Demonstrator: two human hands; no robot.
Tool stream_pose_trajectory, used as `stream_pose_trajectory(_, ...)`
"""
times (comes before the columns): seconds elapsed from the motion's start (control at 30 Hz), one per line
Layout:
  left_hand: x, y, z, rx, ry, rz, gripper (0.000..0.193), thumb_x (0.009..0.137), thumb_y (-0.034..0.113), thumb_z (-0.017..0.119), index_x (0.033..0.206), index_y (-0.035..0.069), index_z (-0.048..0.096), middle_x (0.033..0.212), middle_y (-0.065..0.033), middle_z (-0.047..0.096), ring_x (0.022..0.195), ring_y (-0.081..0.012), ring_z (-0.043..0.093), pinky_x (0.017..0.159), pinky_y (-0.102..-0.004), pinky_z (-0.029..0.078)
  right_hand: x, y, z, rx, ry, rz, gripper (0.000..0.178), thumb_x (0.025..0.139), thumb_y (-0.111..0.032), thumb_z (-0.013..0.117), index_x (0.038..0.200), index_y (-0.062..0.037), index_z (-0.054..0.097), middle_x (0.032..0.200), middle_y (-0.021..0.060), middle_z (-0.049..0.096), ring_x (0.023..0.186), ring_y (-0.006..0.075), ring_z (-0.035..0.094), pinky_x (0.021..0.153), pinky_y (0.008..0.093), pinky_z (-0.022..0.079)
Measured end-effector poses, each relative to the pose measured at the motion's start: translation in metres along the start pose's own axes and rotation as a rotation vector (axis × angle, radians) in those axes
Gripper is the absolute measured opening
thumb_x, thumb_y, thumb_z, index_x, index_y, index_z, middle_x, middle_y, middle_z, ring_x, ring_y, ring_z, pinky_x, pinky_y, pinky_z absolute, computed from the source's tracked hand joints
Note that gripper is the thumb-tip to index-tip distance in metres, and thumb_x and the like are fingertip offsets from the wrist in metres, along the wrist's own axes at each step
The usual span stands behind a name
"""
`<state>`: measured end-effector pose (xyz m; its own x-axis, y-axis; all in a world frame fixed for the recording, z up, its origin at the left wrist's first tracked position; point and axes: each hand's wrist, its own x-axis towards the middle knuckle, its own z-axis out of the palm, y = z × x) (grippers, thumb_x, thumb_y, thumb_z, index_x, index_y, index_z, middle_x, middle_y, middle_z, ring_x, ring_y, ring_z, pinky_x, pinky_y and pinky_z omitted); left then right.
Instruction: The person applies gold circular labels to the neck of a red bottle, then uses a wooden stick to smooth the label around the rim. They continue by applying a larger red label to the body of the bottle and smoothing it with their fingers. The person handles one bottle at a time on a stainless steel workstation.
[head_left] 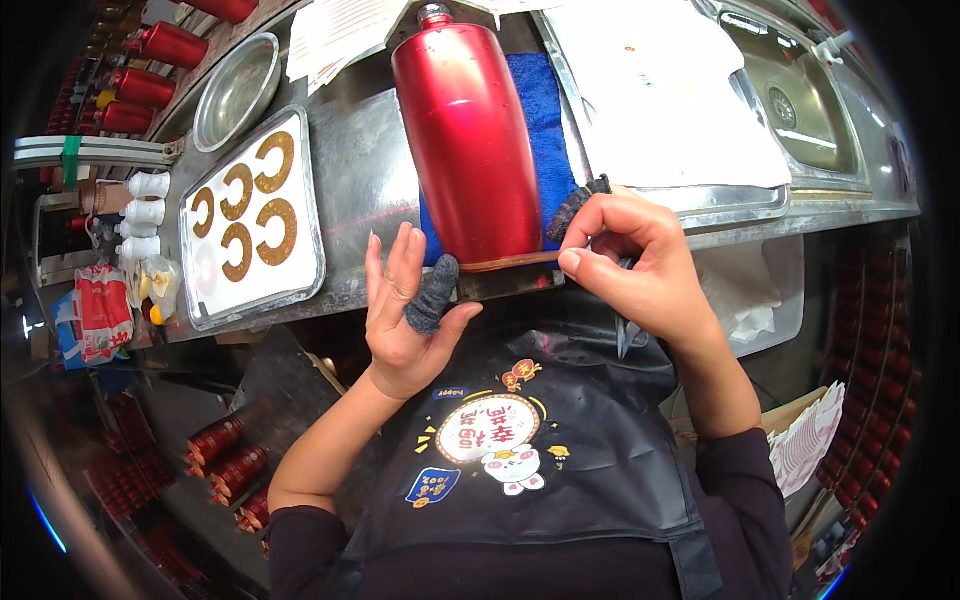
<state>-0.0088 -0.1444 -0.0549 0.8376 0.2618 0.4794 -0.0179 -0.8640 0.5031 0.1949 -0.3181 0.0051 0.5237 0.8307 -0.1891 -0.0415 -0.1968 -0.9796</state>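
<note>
A glossy red bottle (465, 140) lies on its side on a blue cloth (545, 120), its neck pointing away and its base towards me. A thin brownish-gold strip (512, 262) runs along the base edge. My left hand (405, 310) is open at the base's left corner, fingers spread; a grey knitted sleeve covers its index finger, whose tip is at the bottle's edge. My right hand (635, 255) is closed in a pinch by the base's right corner, with a dark knitted sleeve on one finger. A thin pointed metal tool (623, 338) sticks out below its palm; the rest is hidden.
Left of the bottle, a metal tray (318, 225) carries several gold arc-shaped pieces on a white sheet; a round metal bowl (205, 110) sits behind it. White cloth (680, 100) and a sink (800, 110) lie at the right. More red bottles (170, 45) stand far left.
</note>
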Motion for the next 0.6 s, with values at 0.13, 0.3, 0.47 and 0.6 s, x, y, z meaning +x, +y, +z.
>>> stream_pose_trajectory(0.13, -0.001, 0.0, 0.001, 0.048, -0.02, 0.015, 0.048, 0.074, 0.013, 0.088, 0.118, 0.002, 0.072, 0.15, -0.0239, 0.051, 0.135, -0.0468, 0.051, 0.112, -0.0696, 0.025, 0.0, 0.003, 0.0, 0.043, 0.031, -0.016, 0.009, 0.084, -0.005, 0.071, 0.08, -0.0008, 0.064, 0.079, -0.0028, 0.056, 0.067, 0.0012, 0.048, 0.06, 0.0181, 0.037)
stream_pose_trajectory(0.3, 0.013, 0.006, -0.003, 0.162, -0.033, 0.077, 0.044, 0.069, 0.011, 0.087, 0.112, 0.014, 0.077, 0.148, -0.0223, 0.053, 0.133, -0.0467, 0.053, 0.113, -0.0692, 0.022, 0.003, 0.011, -0.001, 0.076, 0.026, -0.02, 0.007, 0.084, -0.003, 0.07, 0.082, -0.0003, 0.065, 0.081, -0.0011, 0.059, 0.071, 0.0022, 0.053, 0.062, 0.0184, 0.041)
stream_pose_trajectory(0.47, 0.034, 0.018, -0.004, 0.232, -0.016, 0.15, 0.038, 0.069, 0.014, 0.083, 0.106, 0.02, 0.078, 0.148, -0.0213, 0.054, 0.134, -0.0473, 0.053, 0.114, -0.0696, 0.019, 0.004, 0.012, 0.0, 0.069, 0.011, 0.014, 0.007, 0.085, -0.003, 0.071, 0.082, -0.0006, 0.065, 0.081, -0.0013, 0.059, 0.071, 0.0018, 0.053, 0.061, 0.018, 0.04)
stream_pose_trajectory(0.6, 0.048, 0.025, 0.006, 0.255, -0.036, 0.207, 0.035, 0.073, 0.015, 0.079, 0.108, 0.019, 0.079, 0.146, -0.0215, 0.056, 0.137, -0.0464, 0.05, 0.115, -0.0695, 0.019, 0.005, 0.014, 0.003, 0.031, -0.002, 0.005, 0.007, 0.085, -0.004, 0.071, 0.082, -0.0011, 0.065, 0.082, -0.0024, 0.059, 0.069, 0.0006, 0.051, 0.06, 0.0177, 0.039)
